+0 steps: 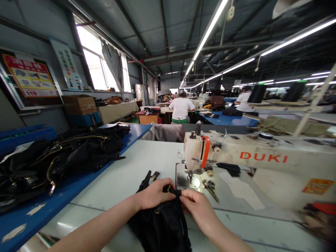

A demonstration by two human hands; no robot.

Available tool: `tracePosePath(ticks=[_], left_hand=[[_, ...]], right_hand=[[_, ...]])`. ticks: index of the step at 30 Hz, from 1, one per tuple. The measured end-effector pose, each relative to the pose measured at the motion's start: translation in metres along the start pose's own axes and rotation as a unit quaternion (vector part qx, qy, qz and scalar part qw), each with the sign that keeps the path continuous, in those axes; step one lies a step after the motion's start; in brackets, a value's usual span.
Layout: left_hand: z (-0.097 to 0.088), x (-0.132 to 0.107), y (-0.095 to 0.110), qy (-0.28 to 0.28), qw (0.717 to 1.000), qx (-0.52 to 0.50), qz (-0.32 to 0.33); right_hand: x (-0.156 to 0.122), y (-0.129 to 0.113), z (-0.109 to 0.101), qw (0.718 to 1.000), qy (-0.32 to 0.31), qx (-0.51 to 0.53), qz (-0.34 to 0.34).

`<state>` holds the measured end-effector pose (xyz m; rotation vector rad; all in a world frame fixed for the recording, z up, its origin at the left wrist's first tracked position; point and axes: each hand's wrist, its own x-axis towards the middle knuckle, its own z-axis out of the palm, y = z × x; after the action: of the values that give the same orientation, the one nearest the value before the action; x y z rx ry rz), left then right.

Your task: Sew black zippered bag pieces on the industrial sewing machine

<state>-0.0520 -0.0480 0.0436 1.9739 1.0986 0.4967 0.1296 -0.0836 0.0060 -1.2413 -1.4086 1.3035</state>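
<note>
A black fabric piece with gold-coloured zip parts [168,224] hangs over the front of the pale sewing table [154,154]. Its upper edge is pinched between the fingers of my left hand [157,192]. Close beside it, my right hand [195,204] grips a short black tab at the same edge, thumb and forefinger together. Both hands are just in front of the needle area of the white sewing machine [196,150], apart from its presser foot. Part of the fabric is hidden under my left hand.
Black pieces with gold zips [78,150] are heaped on the blue table [28,224] at left. A small metal tool [210,190], a white paper piece [243,189] and folded black fabric [229,169] lie by the machine. A person in white [181,107] sits ahead.
</note>
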Motion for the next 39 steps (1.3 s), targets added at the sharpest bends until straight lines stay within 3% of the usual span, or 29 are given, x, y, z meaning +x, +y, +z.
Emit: tracePosePath(ticks=[4,8,11,13,15,18,20,22,25,30,39], left_hand=[[0.003,0.006,-0.001,-0.001,1.000,-0.012,0.007],[0.006,0.013,0.000,-0.014,1.000,-0.008,0.009],[0.005,0.019,-0.001,-0.009,1.000,0.003,0.005],[0.003,0.023,-0.003,-0.009,1.000,0.009,0.006],[0.001,0.027,-0.006,-0.008,1.000,0.012,0.010],[-0.001,0.034,-0.008,-0.007,1.000,0.015,0.013],[-0.001,0.039,-0.008,-0.005,1.000,0.015,0.015],[-0.001,0.044,-0.006,-0.002,1.000,0.015,0.017],[0.000,0.048,-0.004,0.000,1.000,0.015,0.019],[0.001,0.047,-0.010,0.005,1.000,0.002,0.028],[0.003,0.046,-0.014,0.013,0.999,-0.017,0.041]], right_hand=[[0.003,0.005,-0.007,0.998,-0.033,0.044,0.026],[0.007,0.012,-0.015,1.000,-0.010,0.014,0.010],[0.004,0.013,-0.036,0.999,0.027,-0.031,-0.012],[-0.002,0.012,-0.061,0.993,0.055,-0.102,-0.035],[-0.008,0.010,-0.095,0.965,0.093,-0.236,-0.072],[-0.013,0.009,-0.151,0.875,0.153,-0.439,-0.133],[-0.012,0.010,-0.181,0.819,0.163,-0.538,-0.117],[-0.009,0.011,-0.198,0.804,0.144,-0.568,-0.104],[-0.002,0.009,-0.202,0.797,0.096,-0.586,-0.107],[0.003,0.001,-0.188,0.769,0.051,-0.628,-0.105],[0.007,0.017,-0.194,0.730,0.110,-0.666,-0.109]])
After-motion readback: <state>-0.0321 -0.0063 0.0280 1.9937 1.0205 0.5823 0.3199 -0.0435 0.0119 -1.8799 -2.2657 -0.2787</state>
